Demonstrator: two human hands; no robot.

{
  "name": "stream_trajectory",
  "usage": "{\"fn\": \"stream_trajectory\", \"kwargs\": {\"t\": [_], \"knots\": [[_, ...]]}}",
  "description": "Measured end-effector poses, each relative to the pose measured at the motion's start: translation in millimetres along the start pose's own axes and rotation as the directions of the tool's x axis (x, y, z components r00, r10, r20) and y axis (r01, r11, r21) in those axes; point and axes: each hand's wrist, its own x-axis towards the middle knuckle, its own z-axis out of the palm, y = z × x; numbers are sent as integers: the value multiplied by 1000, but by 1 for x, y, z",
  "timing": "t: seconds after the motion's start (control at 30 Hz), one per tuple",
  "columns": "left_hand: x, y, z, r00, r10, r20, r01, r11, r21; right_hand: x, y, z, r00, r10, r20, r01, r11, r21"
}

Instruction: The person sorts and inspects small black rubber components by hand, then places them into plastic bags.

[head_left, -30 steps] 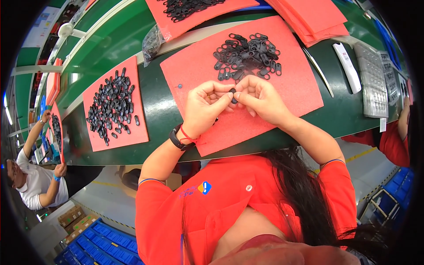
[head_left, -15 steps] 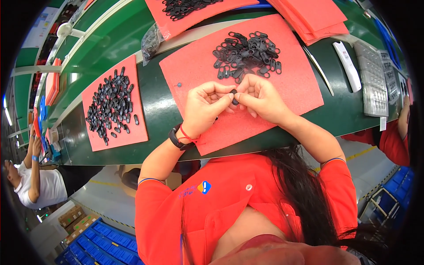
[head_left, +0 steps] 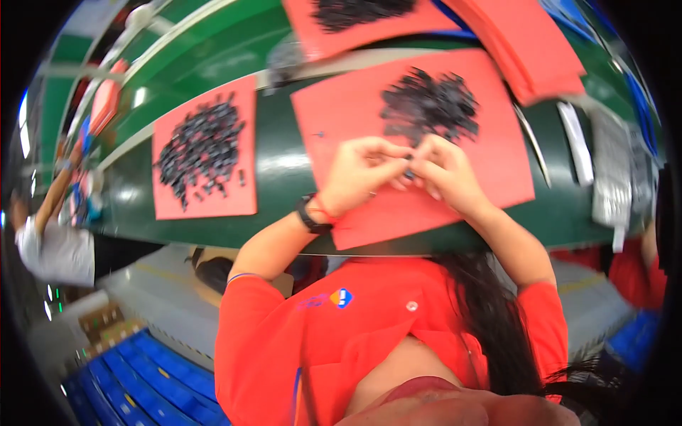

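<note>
My left hand [head_left: 359, 174] and my right hand [head_left: 447, 174] meet fingertip to fingertip, both closed in a pinch. Between them is a small black oval part [head_left: 408, 172], mostly covered by the fingers. They are over the near half of a pink foam sheet [head_left: 497, 170]. Just beyond the fingers lies a heap of black loop-shaped pieces [head_left: 433, 103], smeared by motion in this frame. To the left, many small black oval pieces [head_left: 202, 145] are spread over another pink foam sheet [head_left: 241, 204].
Both sheets lie on a green tabletop [head_left: 280, 181]. At the right are a thin pale tool [head_left: 533, 145], a white strip [head_left: 575, 142] and clear plastic trays [head_left: 612, 181]. Stacked pink sheets [head_left: 529, 53] and a clear bag [head_left: 284, 60] sit farther back. A person [head_left: 57, 245] stands far left.
The view has swung, so the bench appears shifted right and somewhat blurred. Both hands stay pinched together on the small black part, with slight finger movement.
</note>
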Motion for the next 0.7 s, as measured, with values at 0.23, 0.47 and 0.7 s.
{"fn": "stream_trajectory", "kwargs": {"t": [0.23,0.47,0.7], "knots": [[4,-19,2,994,86,71,-79,993,-89,-6,9,-3,997,-7,-75,2,998,-67],[6,-20,4,992,117,44,-111,988,-108,-2,12,-4,997,-37,-70,33,998,-55],[7,-19,4,994,101,51,-93,986,-138,-2,11,-3,995,-38,-91,34,998,-49]]}}
